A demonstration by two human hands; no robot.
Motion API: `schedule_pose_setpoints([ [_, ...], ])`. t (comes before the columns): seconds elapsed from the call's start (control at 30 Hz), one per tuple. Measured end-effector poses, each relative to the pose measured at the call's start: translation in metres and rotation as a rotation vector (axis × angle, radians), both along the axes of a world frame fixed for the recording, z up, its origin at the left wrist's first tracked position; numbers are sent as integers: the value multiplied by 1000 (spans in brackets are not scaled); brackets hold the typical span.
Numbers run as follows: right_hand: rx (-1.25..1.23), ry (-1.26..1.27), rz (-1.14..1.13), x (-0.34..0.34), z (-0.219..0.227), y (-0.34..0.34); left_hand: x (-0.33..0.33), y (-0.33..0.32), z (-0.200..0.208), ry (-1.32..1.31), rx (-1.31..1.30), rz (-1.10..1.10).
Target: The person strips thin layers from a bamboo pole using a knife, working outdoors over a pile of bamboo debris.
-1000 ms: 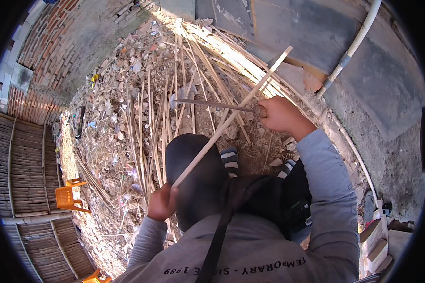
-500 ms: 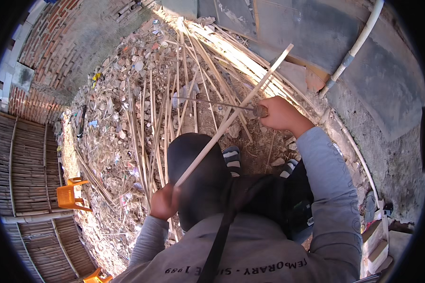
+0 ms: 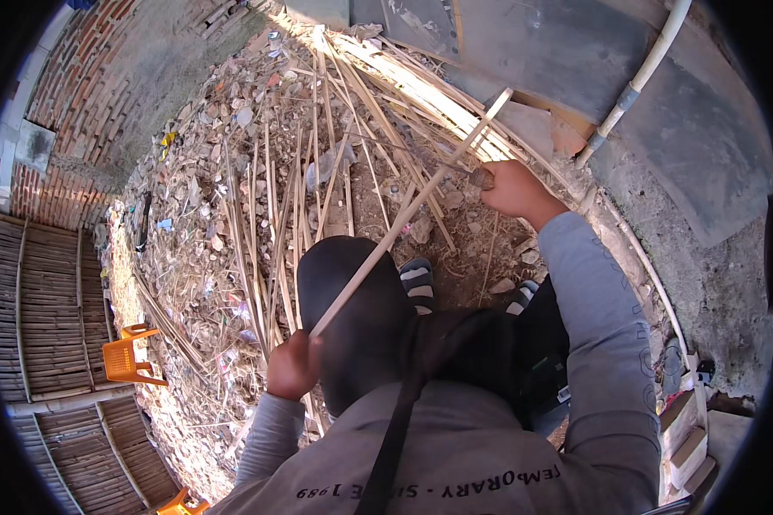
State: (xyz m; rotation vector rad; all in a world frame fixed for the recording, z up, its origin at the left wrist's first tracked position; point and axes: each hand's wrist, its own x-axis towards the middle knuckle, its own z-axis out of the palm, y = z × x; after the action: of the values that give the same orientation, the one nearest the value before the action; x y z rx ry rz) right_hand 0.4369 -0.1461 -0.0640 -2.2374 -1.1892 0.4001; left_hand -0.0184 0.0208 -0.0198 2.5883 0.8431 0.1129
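Note:
My left hand (image 3: 292,366), at the lower left, is closed round the lower end of a long pale bamboo strip (image 3: 414,206). The strip slants up to the right, crossing over a dark rounded shape (image 3: 352,300), and its far end is free. My right hand (image 3: 519,190) grips the short handle of a knife (image 3: 480,178). Its thin, long blade points up and to the left, crossing the strip near its upper part. Whether the blade touches the strip or only passes over or under it, I cannot tell.
Several loose bamboo strips (image 3: 270,184) lie on rubble-strewn ground ahead. More lie beside the grey wall (image 3: 567,51) at the upper right, where a pale pipe (image 3: 653,64) stands. An orange plastic chair (image 3: 129,354) is at left, by woven bamboo panels (image 3: 47,296).
My right hand has moved slightly up and right, and the knife blade now tilts more steeply up to the left. The strip's far end has shifted a little left.

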Motion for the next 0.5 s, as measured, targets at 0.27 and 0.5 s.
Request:
schedule_pose_setpoints([
  [0.27, -198, -151, 228, -45, 54, 13, -8, -1, -5, 14, 2, 15],
  [0.5, 2, -55, -60, 1, 3, -2, 0, -4, 3, 32, 46, 26],
])
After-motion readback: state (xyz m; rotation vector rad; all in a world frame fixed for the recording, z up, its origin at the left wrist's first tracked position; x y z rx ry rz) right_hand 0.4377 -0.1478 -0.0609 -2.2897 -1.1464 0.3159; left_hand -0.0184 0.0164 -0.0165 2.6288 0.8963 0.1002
